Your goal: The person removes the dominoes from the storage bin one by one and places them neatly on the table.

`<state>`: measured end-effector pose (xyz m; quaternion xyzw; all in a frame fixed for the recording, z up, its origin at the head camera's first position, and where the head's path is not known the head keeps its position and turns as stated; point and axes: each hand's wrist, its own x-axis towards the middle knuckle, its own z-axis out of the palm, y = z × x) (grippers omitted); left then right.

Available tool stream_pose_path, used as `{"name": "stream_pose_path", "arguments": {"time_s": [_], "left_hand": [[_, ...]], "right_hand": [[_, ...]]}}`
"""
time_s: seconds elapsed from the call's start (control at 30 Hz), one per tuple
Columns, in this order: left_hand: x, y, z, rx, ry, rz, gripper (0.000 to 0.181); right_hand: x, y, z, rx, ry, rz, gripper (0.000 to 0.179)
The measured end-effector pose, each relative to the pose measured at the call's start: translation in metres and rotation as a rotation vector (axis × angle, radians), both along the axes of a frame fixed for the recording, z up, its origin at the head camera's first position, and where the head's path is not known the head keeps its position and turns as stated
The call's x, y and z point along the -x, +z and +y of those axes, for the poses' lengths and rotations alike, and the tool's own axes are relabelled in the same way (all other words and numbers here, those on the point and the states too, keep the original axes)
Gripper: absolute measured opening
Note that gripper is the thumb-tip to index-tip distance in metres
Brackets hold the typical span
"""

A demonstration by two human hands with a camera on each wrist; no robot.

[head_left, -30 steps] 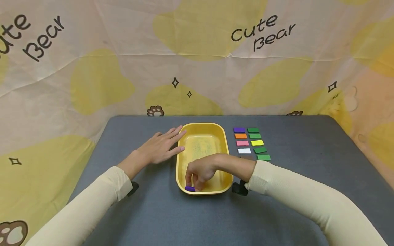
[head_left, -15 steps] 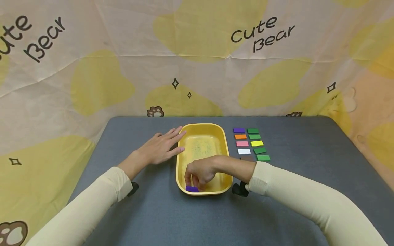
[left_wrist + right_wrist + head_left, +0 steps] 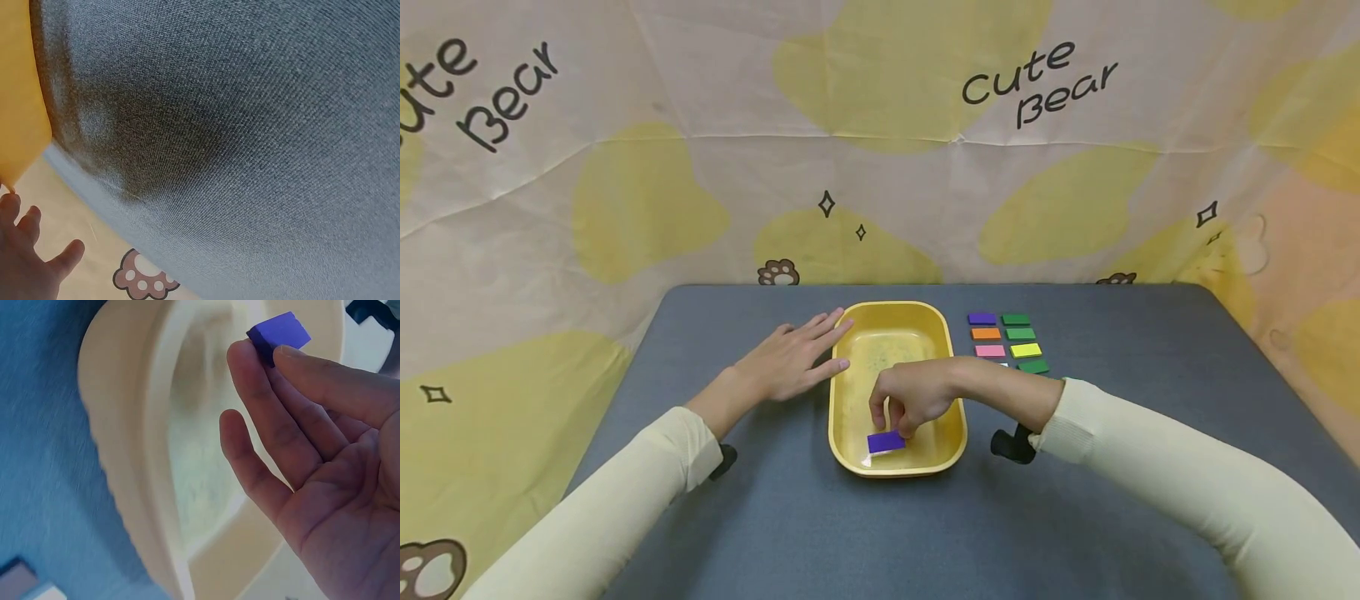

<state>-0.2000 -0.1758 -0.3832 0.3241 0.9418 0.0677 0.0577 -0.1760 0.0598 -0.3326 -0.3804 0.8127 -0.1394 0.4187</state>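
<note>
My right hand (image 3: 917,396) pinches a small purple rectangular block (image 3: 886,442) above the near end of a yellow plastic tray (image 3: 837,417). In the right wrist view, the purple block (image 3: 281,334) sits between the thumb and fingertips of the right hand (image 3: 337,462), with the little finger held apart. My left hand (image 3: 793,358) rests with spread, straight fingers on the tray's left rim. The left wrist view shows that left hand (image 3: 28,256) partly, beside the tray's yellow outer wall (image 3: 22,94).
Two columns of flat coloured blocks lie right of the tray: a purple one (image 3: 982,318), an orange one (image 3: 986,333), a pink one (image 3: 990,352), a yellow one (image 3: 1026,350) and several green ones (image 3: 1017,319). The right forearm hides the nearer blocks. A printed cloth (image 3: 880,167) hangs behind the grey table (image 3: 737,533).
The right hand has lifted the purple block from the tray's near left corner and moved it up and to the right, its forearm now covering the nearer blocks. The left hand has stayed put.
</note>
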Motion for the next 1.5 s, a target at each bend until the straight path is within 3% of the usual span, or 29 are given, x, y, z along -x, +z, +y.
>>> {"name": "stream_pose_path", "arguments": {"time_s": [0.33,0.63,1.2,1.5], "left_hand": [[0.000,0.000,-0.002,0.009,-0.001,0.006,0.072],[0.000,0.002,-0.003,0.011,-0.006,0.000,0.072],[-0.001,0.003,-0.002,0.008,-0.006,0.001,0.072],[0.000,0.002,-0.001,0.010,-0.009,0.001,0.072]], "right_hand": [[0.010,0.025,0.038,0.095,-0.057,-0.005,0.019],[0.013,0.036,0.081,0.186,-0.123,0.027,0.018],[0.009,0.034,0.144,0.237,-0.237,0.008,0.019],[0.006,0.010,0.166,0.236,-0.289,-0.017,0.018]]}}
